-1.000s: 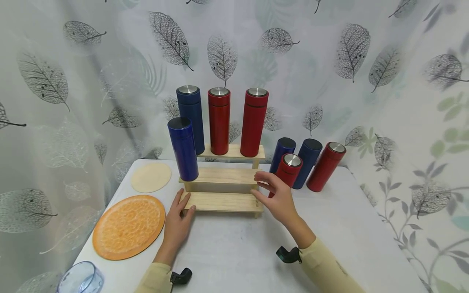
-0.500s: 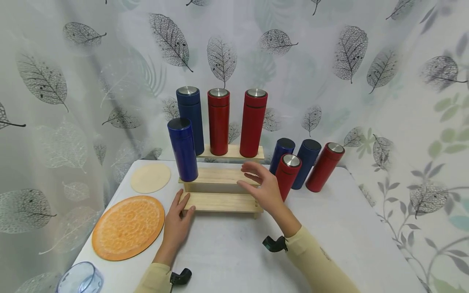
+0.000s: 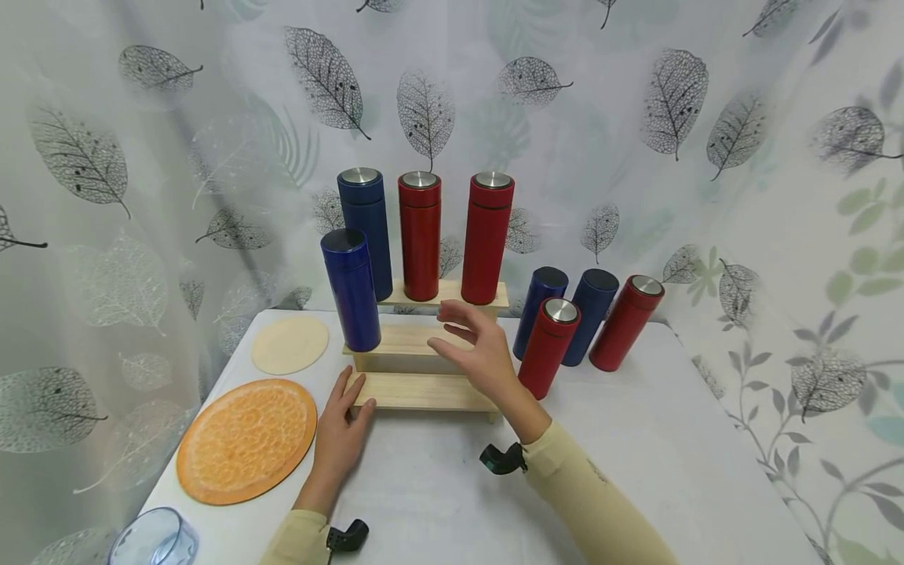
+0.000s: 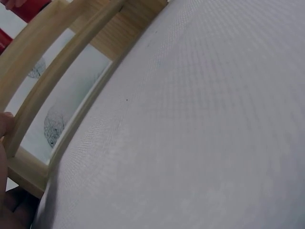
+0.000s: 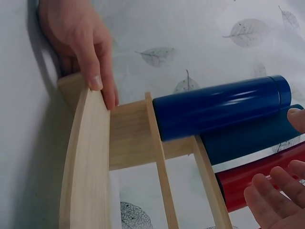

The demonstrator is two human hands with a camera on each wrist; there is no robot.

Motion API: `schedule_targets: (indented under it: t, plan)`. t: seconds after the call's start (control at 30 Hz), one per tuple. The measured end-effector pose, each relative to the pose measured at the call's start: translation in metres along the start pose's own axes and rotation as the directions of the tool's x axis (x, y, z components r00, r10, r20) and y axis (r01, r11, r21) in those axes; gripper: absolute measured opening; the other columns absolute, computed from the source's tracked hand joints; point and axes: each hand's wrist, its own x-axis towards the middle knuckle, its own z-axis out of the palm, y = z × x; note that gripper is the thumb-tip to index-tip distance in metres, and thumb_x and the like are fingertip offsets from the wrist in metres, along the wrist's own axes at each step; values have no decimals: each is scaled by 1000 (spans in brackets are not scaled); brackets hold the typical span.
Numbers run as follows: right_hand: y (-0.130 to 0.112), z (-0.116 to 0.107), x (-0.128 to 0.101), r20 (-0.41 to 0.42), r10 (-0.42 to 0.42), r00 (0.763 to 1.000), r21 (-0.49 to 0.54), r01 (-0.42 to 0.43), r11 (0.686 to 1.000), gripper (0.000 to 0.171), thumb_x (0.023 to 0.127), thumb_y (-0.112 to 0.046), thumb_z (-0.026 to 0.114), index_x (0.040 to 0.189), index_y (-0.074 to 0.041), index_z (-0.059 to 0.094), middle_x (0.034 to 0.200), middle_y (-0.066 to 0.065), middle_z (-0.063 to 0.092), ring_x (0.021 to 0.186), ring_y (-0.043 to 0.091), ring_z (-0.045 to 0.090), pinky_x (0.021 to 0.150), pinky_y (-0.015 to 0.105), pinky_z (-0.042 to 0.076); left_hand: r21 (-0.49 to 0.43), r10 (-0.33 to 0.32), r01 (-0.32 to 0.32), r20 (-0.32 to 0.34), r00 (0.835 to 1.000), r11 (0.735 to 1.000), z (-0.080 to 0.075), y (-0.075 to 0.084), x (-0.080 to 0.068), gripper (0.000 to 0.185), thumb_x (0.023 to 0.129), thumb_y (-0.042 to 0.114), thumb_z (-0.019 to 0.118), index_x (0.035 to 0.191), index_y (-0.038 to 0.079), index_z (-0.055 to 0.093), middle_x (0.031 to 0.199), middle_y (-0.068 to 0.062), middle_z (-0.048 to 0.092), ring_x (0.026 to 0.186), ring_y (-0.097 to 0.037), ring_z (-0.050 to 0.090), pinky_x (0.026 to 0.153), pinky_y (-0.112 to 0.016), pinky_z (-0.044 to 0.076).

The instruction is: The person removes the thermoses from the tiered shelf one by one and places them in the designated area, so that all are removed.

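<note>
A leaf-printed curtain point(image 3: 466, 47) hung behind and around the white-covered table point(image 3: 438, 486) you were working at. Nearest you, at the lower left corner, stood a clear bluish glass point(image 3: 158, 535), cut off by the edge of the head view. Beyond it lay a round orange mat point(image 3: 247, 441). Your left hand point(image 3: 342, 428) rested on the left end of the wooden stand point(image 3: 424, 390), its fingers spread, the thumb at the front edge of the lowest step. Your right hand point(image 3: 483, 357) hung in front of the middle step, holding nothing, with thumb and fingers parted and gently curved. To its right, on the table, a red bottle point(image 3: 547, 353) stood foremost in a group of four; just behind it were a bright blue bottle point(image 3: 534, 314), a dark blue bottle point(image 3: 588, 318) and another red bottle point(image 3: 625, 329). On the left end of the stand's middle step stood a glossy blue bottle point(image 3: 353, 294), well apart from your right fingertips, and left of the stand lay a pale round disc point(image 3: 289, 345). Farthest off, the top step carried a navy bottle point(image 3: 366, 227) on the left, a glossy red bottle point(image 3: 421, 243) beside it and a matte red bottle point(image 3: 487, 243) at the right end.
</note>
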Motion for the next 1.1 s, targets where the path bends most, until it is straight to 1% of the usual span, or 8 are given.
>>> schedule_targets:
  t: [0.17,0.37,0.4,0.57,0.67,0.9,1.0,1.1]
  plan:
    - [2,8,7,9,-7,1000,-20,7,1000,56,93,-16,89,144,-13,67,133,3,72,124,23,69,104,42,57,7,-5,5,2,1000,1000,0,1,0,55,108,23,71,158,6,56,176,-6,32,160,-34,29,125,-58,30]
    - [1,17,13,16,-18,1000,-13,18,1000,60,93,-16,89,146,-1,63,136,3,71,125,21,69,104,44,57,10,-6,6,3,1000,1000,-1,2,0,54,109,21,70,158,5,56,175,-11,33,160,-35,29,125,-60,29]
    - [0,18,14,18,-20,1000,-11,21,1000,60,94,-15,88,146,-1,63,135,2,71,124,21,69,104,44,57,10,-8,8,4,1000,1000,-1,2,0,54,108,21,70,158,6,56,175,-10,33,160,-35,29,125,-60,29]
    - [-5,28,20,22,-22,1000,-4,22,1000,58,94,-14,88,145,-3,64,133,4,72,124,26,69,105,41,57,11,-6,6,4,1000,1000,-1,3,-1,54,108,22,71,158,6,57,176,-9,33,160,-35,29,125,-60,29]
    - [-5,34,23,24,-28,999,5,28,1000,58,94,-14,89,145,-3,64,134,5,72,125,29,69,105,40,56,13,2,-2,-1,1000,1000,-1,2,-1,54,108,21,72,158,5,57,175,-11,34,160,-36,30,124,-61,30]
    - [-2,50,29,27,-41,999,16,41,999,60,93,-15,89,146,-3,63,138,6,70,126,22,68,105,38,56,25,7,-7,-6,1000,1000,0,0,0,54,108,21,71,158,5,57,175,-12,34,160,-37,30,124,-61,30]
    - [-3,55,30,27,-31,999,15,31,999,59,93,-14,89,145,-5,64,137,6,71,126,23,69,105,38,56,24,13,-13,-6,1000,1000,1,0,1,54,108,21,72,157,5,57,174,-13,34,159,-38,31,124,-62,30]
    - [-3,61,32,31,-24,999,11,24,1000,60,93,-15,89,146,-5,63,137,7,70,126,25,69,105,37,56,30,22,-21,-14,1000,999,0,-1,1,54,107,21,72,157,4,58,174,-13,35,158,-39,33,123,-62,31]
